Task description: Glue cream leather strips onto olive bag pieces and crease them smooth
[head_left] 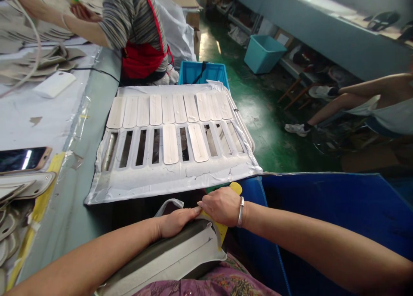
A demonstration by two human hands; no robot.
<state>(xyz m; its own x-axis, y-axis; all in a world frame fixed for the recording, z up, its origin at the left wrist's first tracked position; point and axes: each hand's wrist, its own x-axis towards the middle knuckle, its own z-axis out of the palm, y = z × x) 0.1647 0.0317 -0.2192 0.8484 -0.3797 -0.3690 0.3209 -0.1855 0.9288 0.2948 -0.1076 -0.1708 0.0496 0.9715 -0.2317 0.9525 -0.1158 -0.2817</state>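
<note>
Across my lap lies a dark olive piece with an off-white panel [174, 259] on it, a dark line running along the panel. My left hand [177, 222] is closed on its upper edge, thumb pointing right. My right hand [222, 206], with a silver bracelet at the wrist, is wrapped round a flat yellow tool [223, 232] whose rounded end shows above the fist. The tool lies against the piece's right corner, and both thumbs meet there. What the left fingers grip underneath is hidden. A curled grey flap [169, 205] rises beyond my left hand.
Ahead stands a white slotted rack [180, 175] bearing off-white strips [162, 109]. At left, a worktable [74, 192] holds a phone [24, 159] and stacked pieces. A blue bin [322, 201] is at right. A co-worker in a red apron [142, 59] sits beyond; another person sits far right.
</note>
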